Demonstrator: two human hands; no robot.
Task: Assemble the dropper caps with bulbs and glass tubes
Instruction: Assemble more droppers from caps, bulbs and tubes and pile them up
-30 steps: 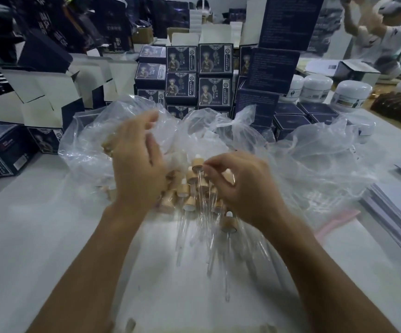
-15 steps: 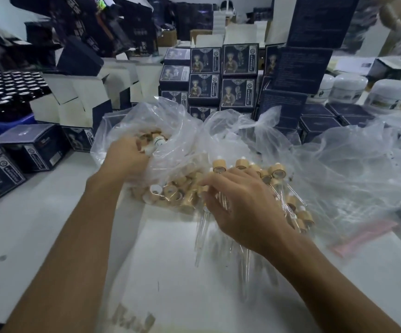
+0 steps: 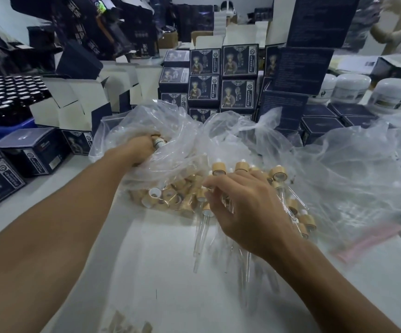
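On the white table (image 3: 161, 280), a clear plastic bag (image 3: 146, 126) lies open at the left-centre, holding loose wooden dropper caps (image 3: 168, 197) heaped along its lower edge. Just right of it, assembled droppers (image 3: 276, 174) with wooden collars lie on a second crumpled clear bag (image 3: 338, 174), their glass tubes (image 3: 200, 236) pointing toward the camera. Behind stand stacked dark printed boxes (image 3: 239, 60), white jars (image 3: 352, 86) at the right and a tray of dark bottles (image 3: 5, 92) at the left.

Plastic folds veil much of the cap heap, and the tubes under the right forearm blur together. The left hand (image 3: 137, 150) is reached into the bag, fingers curled round a small cap (image 3: 159, 141) with a white end. The right hand (image 3: 247, 207) rests palm down over the droppers, fingertips pinching one at its collar.
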